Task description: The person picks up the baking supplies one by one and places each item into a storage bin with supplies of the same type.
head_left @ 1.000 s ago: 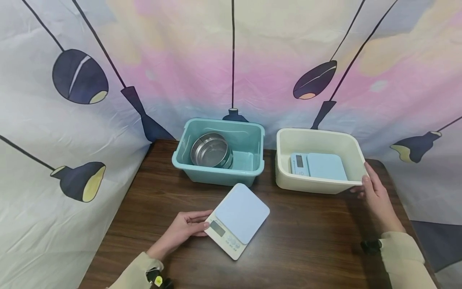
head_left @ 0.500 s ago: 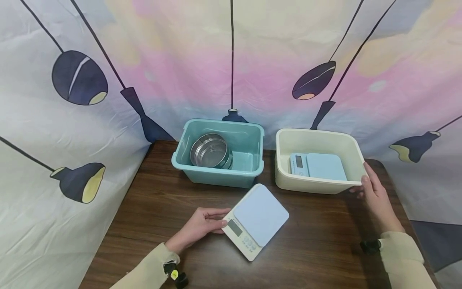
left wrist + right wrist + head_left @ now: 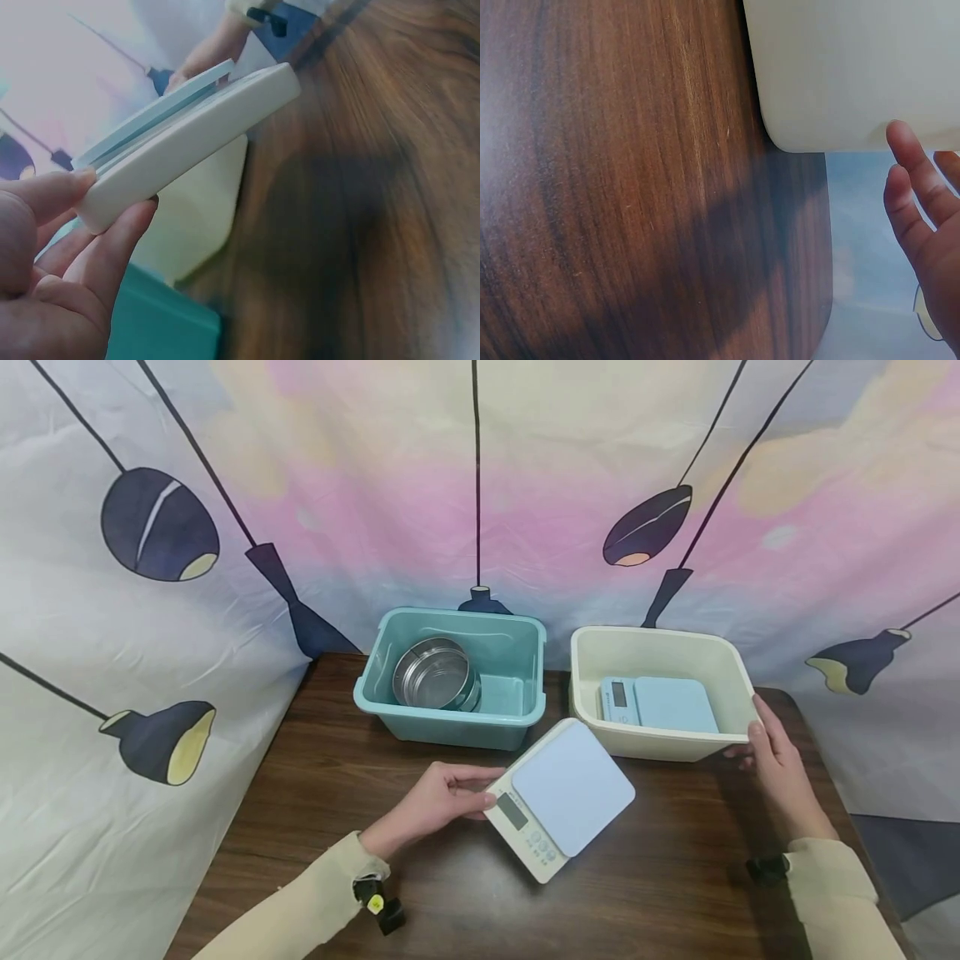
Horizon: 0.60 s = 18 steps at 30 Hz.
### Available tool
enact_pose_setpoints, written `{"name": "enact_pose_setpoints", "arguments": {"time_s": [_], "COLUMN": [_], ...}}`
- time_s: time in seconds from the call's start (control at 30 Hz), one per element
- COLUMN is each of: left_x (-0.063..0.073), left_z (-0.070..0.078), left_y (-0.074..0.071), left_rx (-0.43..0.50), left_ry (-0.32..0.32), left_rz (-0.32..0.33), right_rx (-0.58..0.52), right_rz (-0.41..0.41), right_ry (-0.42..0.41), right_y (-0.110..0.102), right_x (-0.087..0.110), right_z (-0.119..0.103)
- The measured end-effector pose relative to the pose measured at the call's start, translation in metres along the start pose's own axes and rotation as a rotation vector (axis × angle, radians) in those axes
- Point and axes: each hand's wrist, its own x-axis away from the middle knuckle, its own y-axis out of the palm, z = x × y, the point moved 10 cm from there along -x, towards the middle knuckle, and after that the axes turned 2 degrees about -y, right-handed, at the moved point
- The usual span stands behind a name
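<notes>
My left hand (image 3: 446, 802) pinches a white kitchen scale (image 3: 573, 789) at its display end, thumb on top and fingers underneath. The left wrist view shows the scale (image 3: 187, 139) tilted and raised off the table, a dark shadow beneath. In the head view its far corner overlaps the front of a cream plastic bin (image 3: 660, 745). My right hand (image 3: 783, 768) holds that bin at its right front corner, with thumb and index finger at the rim. From the right wrist, a fingertip touches the bin's outer wall (image 3: 847, 82). Inside the bin lies a light blue kitchen scale (image 3: 675, 704).
To the left of the cream bin stands a teal plastic bin (image 3: 457, 722), holding round metal containers (image 3: 433, 672). Both bins sit along the back of a dark wooden table (image 3: 322, 760). A cloth printed with hanging lamps (image 3: 420, 485) hangs behind.
My left hand has carried the white scale to the right, then up and toward the cream bin. The right hand has stayed at the bin's corner.
</notes>
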Motion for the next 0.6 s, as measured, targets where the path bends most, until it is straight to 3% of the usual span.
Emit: {"name": "enact_pose_setpoints", "arguments": {"time_s": [0.33, 0.6], "left_x": [-0.021, -0.048], "left_z": [0.057, 0.089], "left_y": [0.013, 0.015], "left_rx": [-0.036, -0.013], "left_ry": [0.098, 0.096], "left_rz": [-0.028, -0.024], "right_rx": [-0.016, -0.026], "right_rz": [0.005, 0.002], "right_ry": [-0.019, -0.025], "right_y": [-0.001, 0.000], "right_x": [0.000, 0.001], "right_z": [-0.002, -0.004]}}
